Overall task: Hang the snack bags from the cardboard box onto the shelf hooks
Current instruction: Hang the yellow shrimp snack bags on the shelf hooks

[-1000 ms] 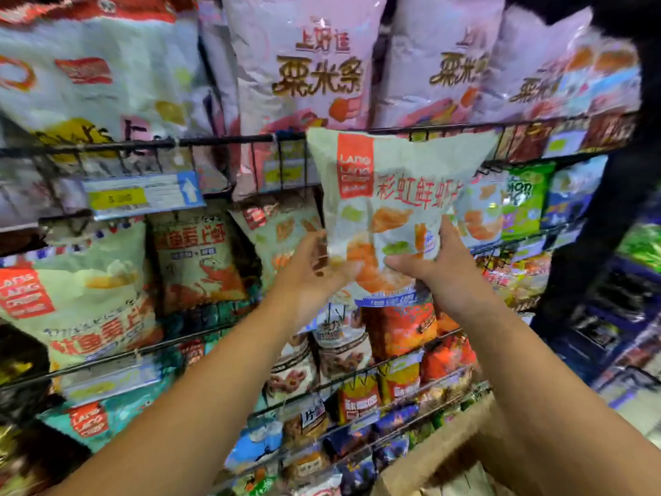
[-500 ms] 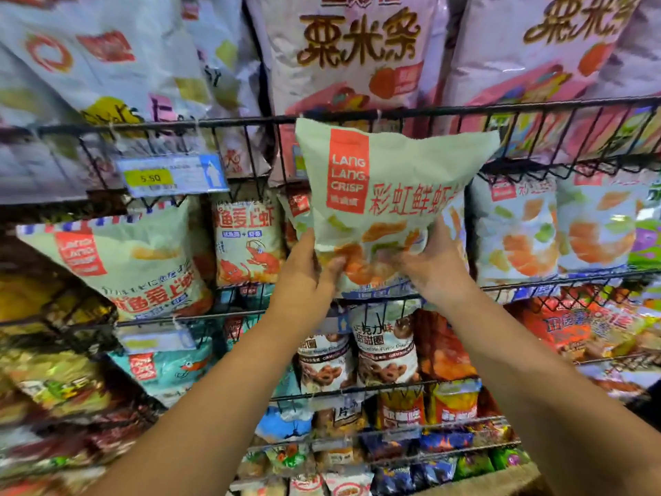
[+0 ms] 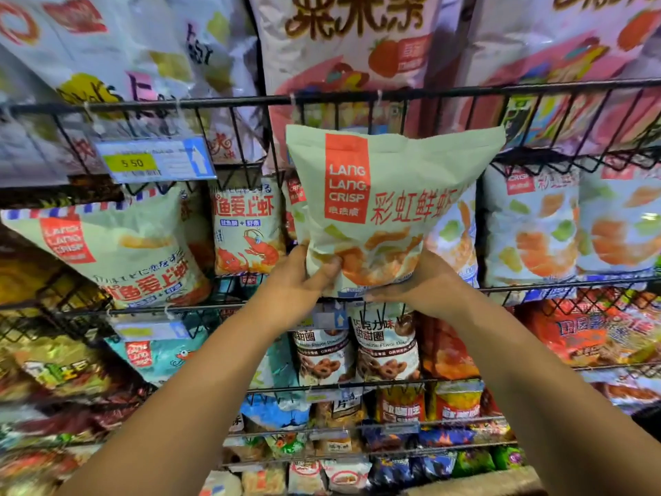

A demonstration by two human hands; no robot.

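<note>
Both hands up: left hand (image 3: 297, 284) pinches the snack bag (image 3: 390, 195) at its lower left corner, right hand (image 3: 425, 286) grips its bottom edge. The bag's top edge sits just under the wire rail (image 3: 214, 102), with big bags (image 3: 343, 41) crowding above. Matching bags (image 3: 529, 223) sit just right of it, a shrimp bag (image 3: 246, 227) just left.

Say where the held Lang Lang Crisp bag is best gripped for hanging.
Bottom corners, from below, as the left hand and right hand hold the bag now. It stands upright and puffy; a low grip likely leaves its flat top edge free to reach the rack.
</note>
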